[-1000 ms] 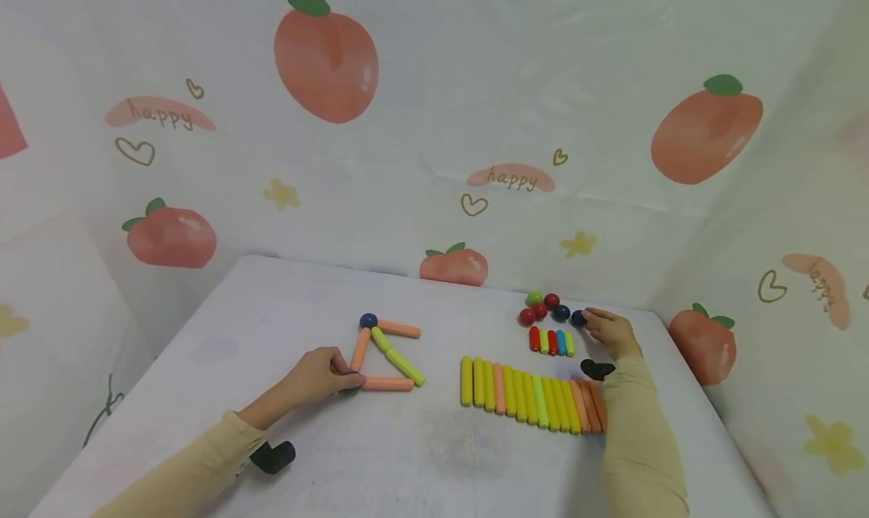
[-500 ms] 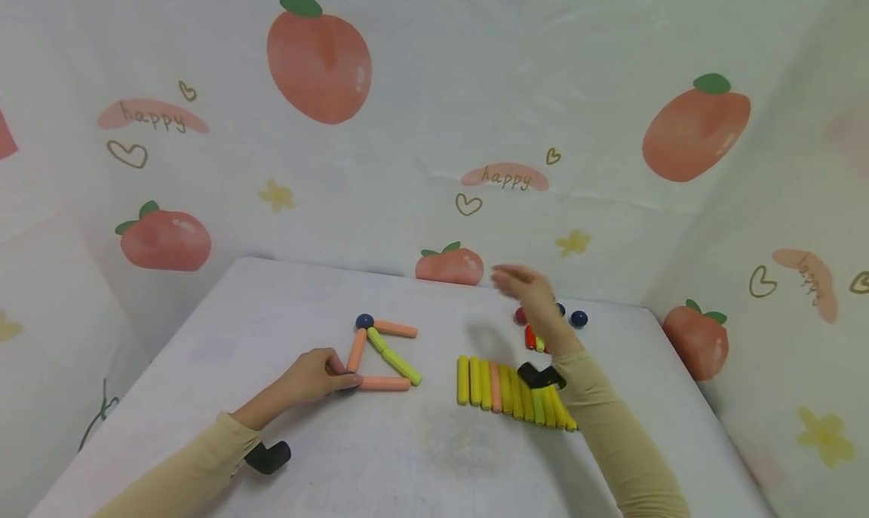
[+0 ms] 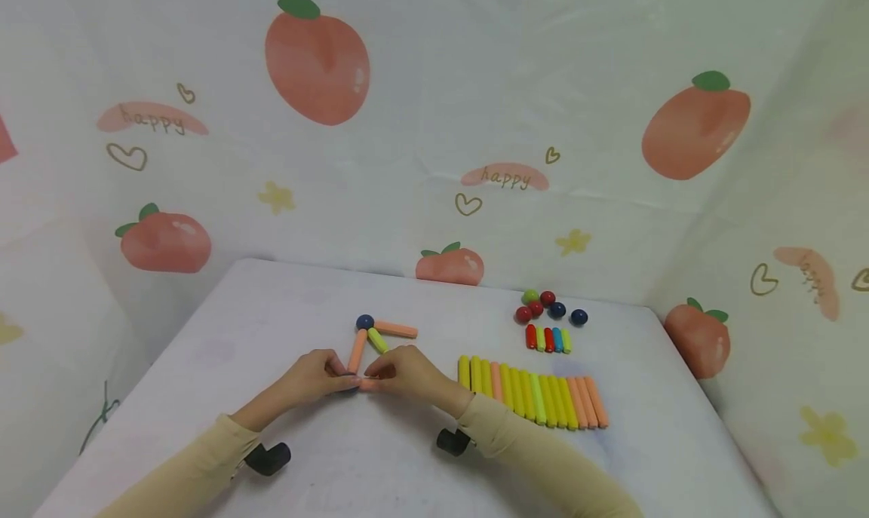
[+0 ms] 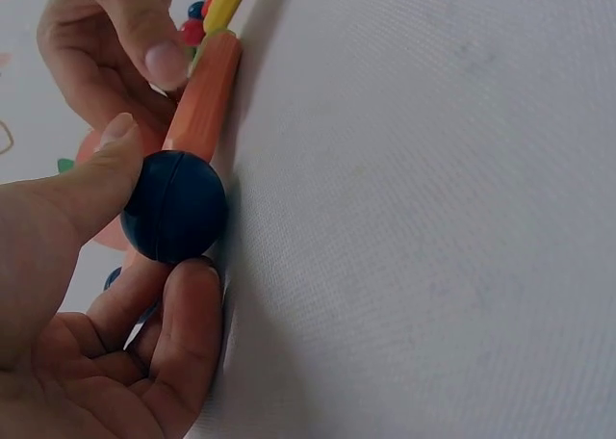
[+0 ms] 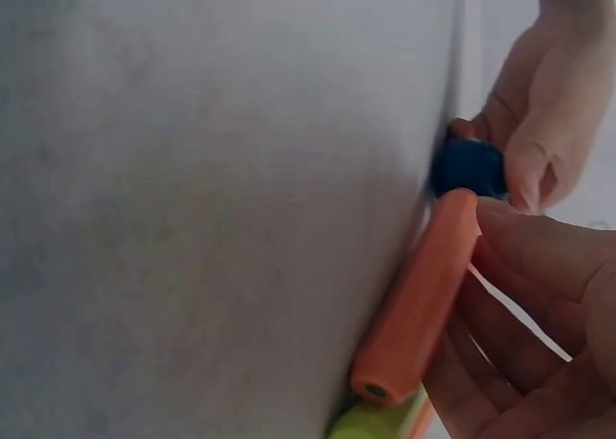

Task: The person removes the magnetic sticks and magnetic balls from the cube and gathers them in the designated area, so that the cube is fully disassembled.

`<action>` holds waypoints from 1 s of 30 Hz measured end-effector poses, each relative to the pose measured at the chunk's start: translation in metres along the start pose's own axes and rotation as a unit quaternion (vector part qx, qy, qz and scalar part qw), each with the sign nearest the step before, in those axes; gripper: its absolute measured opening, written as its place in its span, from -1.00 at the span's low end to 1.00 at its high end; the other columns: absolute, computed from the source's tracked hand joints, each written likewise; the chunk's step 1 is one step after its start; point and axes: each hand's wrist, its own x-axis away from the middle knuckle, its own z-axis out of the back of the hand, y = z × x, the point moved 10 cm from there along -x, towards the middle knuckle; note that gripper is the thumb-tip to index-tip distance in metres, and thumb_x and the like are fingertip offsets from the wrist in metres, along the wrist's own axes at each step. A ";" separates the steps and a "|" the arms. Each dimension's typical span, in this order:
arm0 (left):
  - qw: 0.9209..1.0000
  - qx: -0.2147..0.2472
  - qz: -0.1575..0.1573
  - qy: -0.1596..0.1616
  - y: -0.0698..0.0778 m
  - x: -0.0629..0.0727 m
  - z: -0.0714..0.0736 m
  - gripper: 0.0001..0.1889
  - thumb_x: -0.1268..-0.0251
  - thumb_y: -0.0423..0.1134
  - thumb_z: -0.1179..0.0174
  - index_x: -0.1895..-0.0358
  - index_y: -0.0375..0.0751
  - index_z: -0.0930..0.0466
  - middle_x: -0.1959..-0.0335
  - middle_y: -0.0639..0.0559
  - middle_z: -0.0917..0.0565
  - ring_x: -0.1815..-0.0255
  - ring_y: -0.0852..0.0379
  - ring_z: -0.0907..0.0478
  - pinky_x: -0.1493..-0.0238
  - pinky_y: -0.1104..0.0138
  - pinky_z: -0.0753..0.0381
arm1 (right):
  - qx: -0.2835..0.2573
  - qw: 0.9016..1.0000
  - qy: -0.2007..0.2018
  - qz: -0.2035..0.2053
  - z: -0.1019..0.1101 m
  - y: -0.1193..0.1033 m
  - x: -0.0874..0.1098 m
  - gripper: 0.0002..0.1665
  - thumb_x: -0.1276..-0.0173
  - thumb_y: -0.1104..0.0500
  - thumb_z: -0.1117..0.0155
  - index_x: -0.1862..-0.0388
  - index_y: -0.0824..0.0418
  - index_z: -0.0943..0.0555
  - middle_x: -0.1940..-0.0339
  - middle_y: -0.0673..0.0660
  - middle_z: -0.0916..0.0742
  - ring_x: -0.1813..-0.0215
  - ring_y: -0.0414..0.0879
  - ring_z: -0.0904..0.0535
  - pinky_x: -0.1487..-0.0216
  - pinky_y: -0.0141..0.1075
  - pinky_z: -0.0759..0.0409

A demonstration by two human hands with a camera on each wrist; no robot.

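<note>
In the head view my left hand rests low over the table. Its thumb and fingers pinch a dark blue ball, seen close in the left wrist view. Against that ball lies one end of an orange rod. My right hand holds this rod near the ball, thumb on one side and fingers on the other. A second orange rod runs up to another dark blue ball. From there a third orange rod extends right and a lime-green rod slants under my right hand.
On the right lies a row of yellow, lime and orange rods, partly behind my right wrist. Behind it are several short coloured rods and a cluster of red, green and blue balls. A printed cloth wall borders the table's back.
My right hand has swept from the loose balls at the back right to the orange rod beside my left hand. The left hand has stayed on its ball.
</note>
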 end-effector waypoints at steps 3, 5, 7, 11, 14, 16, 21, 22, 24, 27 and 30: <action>1.000 0.002 -0.002 0.001 0.000 0.001 0.001 -0.59 -0.10 0.04 -0.45 0.32 -0.24 -0.56 0.44 0.02 -0.60 0.40 0.15 -0.44 0.43 0.38 -0.38 | 0.013 1.000 -0.001 0.006 -0.005 -0.002 -0.003 -0.77 -0.31 0.15 -0.40 0.07 0.16 -0.77 0.18 0.02 -0.83 0.25 -0.41 -0.61 0.13 -0.62 -0.54; 1.000 0.003 -0.004 0.001 0.000 0.001 0.001 -0.59 -0.10 0.05 -0.45 0.32 -0.24 -0.56 0.45 0.03 -0.60 0.41 0.16 -0.43 0.44 0.39 -0.37 | 0.015 1.000 0.001 0.004 -0.007 -0.003 -0.005 -0.77 -0.31 0.16 -0.40 0.08 0.15 -0.77 0.19 0.01 -0.84 0.28 -0.44 -0.58 0.16 -0.63 -0.53; 1.000 0.004 -0.006 0.000 0.000 0.001 0.000 -0.59 -0.10 0.04 -0.45 0.32 -0.24 -0.56 0.46 0.03 -0.60 0.42 0.16 -0.43 0.45 0.40 -0.37 | 0.014 1.000 0.004 0.001 -0.007 -0.004 -0.005 -0.78 -0.30 0.15 -0.41 0.09 0.15 -0.78 0.20 0.00 -0.84 0.30 -0.46 -0.56 0.20 -0.62 -0.52; 1.000 0.005 -0.004 0.001 -0.001 0.001 0.000 -0.59 -0.09 0.04 -0.45 0.32 -0.24 -0.56 0.46 0.03 -0.59 0.42 0.16 -0.43 0.45 0.40 -0.37 | 0.016 1.000 0.009 -0.008 -0.008 -0.005 -0.006 -0.78 -0.28 0.14 -0.43 0.11 0.15 -0.78 0.29 -0.02 -0.83 0.37 -0.46 -0.49 0.29 -0.62 -0.48; 1.000 0.002 -0.001 0.002 -0.001 0.001 0.000 -0.59 -0.10 0.03 -0.45 0.32 -0.24 -0.56 0.45 0.02 -0.58 0.42 0.15 -0.42 0.45 0.39 -0.36 | 0.027 0.999 0.019 -0.012 -0.007 -0.005 -0.006 -0.80 -0.28 0.13 -0.43 0.14 0.14 -0.79 0.36 -0.04 -0.82 0.42 -0.46 -0.46 0.38 -0.60 -0.46; 1.000 0.001 -0.002 0.003 -0.001 0.001 0.000 -0.60 -0.10 0.03 -0.45 0.32 -0.24 -0.56 0.45 0.02 -0.59 0.41 0.16 -0.43 0.45 0.39 -0.37 | 0.031 0.999 0.024 -0.019 -0.005 -0.004 -0.004 -0.80 -0.29 0.12 -0.42 0.13 0.12 -0.79 0.40 -0.06 -0.80 0.44 -0.46 -0.45 0.42 -0.59 -0.46; 1.000 0.001 -0.003 0.002 0.000 0.001 -0.001 -0.59 -0.10 0.04 -0.45 0.32 -0.24 -0.56 0.43 0.02 -0.60 0.41 0.15 -0.44 0.43 0.37 -0.39 | -0.016 0.999 0.026 -0.034 0.007 -0.002 0.004 -0.75 -0.32 0.16 -0.38 0.03 0.09 -0.76 0.28 -0.01 -0.80 0.36 -0.39 -0.53 0.30 -0.55 -0.53; 1.000 0.002 -0.001 0.001 -0.001 0.000 -0.001 -0.59 -0.10 0.04 -0.44 0.32 -0.24 -0.56 0.42 0.02 -0.60 0.40 0.15 -0.44 0.42 0.37 -0.39 | -0.029 0.999 0.025 -0.037 0.012 -0.001 0.006 -0.74 -0.33 0.17 -0.37 0.01 0.09 -0.75 0.23 -0.01 -0.80 0.32 -0.38 -0.56 0.27 -0.54 -0.54; 1.000 0.000 0.005 0.000 -0.001 0.000 -0.001 -0.58 -0.09 0.06 -0.45 0.31 -0.24 -0.56 0.41 0.01 -0.59 0.39 0.15 -0.43 0.42 0.37 -0.38 | -0.057 0.997 0.027 -0.048 0.021 0.004 0.010 -0.74 -0.34 0.17 -0.36 0.00 0.08 -0.75 0.16 0.00 -0.80 0.27 -0.33 -0.59 0.23 -0.51 -0.56; 1.000 -0.004 0.012 0.002 -0.002 0.000 -0.001 -0.56 -0.08 0.07 -0.45 0.30 -0.24 -0.56 0.40 0.00 -0.57 0.39 0.15 -0.42 0.42 0.37 -0.38 | -0.101 0.992 0.037 -0.068 0.037 0.016 0.019 -0.71 -0.34 0.16 -0.36 -0.03 0.10 -0.73 0.11 0.03 -0.79 0.19 -0.24 -0.63 0.18 -0.45 -0.59; 1.000 -0.007 0.015 0.005 -0.004 -0.001 0.000 -0.56 -0.08 0.07 -0.45 0.29 -0.24 -0.56 0.40 0.00 -0.57 0.39 0.14 -0.42 0.42 0.37 -0.38 | -0.146 0.984 0.051 -0.083 0.052 0.031 0.029 -0.67 -0.33 0.14 -0.36 -0.06 0.12 -0.71 0.05 0.06 -0.78 0.12 -0.16 -0.65 0.12 -0.37 -0.64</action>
